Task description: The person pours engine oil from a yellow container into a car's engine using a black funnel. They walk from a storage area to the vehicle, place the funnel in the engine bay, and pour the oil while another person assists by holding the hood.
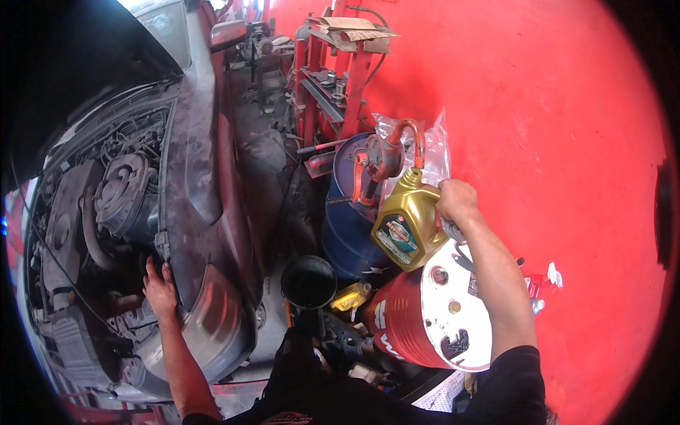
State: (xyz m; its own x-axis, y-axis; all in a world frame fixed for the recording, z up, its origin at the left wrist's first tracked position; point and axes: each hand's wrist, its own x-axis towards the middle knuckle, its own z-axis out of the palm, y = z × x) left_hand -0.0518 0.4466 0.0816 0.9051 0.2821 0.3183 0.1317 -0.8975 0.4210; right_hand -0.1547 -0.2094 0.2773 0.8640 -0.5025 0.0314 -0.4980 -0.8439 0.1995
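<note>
My right hand (457,201) is closed round the handle of a gold oil jug (414,216) with a dark label, lifted above a red and white drum. The jug is tilted a little, and its neck is uncapped. Close beside the neck comes down the curved orange spout (415,134) of a hand pump (382,157) on a blue drum (347,234); I cannot tell whether they touch. At the left, my left hand (159,289) rests with fingers apart on the inner edge of the car's engine bay (120,191), near the headlight (216,312).
A red and white drum (397,315) stands below the jug. Beside it are a black bucket (309,282) and a yellow bottle (351,295). A red press frame (354,92) stands farther back. The red wall (545,142) closes off the right side, and the raised hood (78,57) hangs at upper left.
</note>
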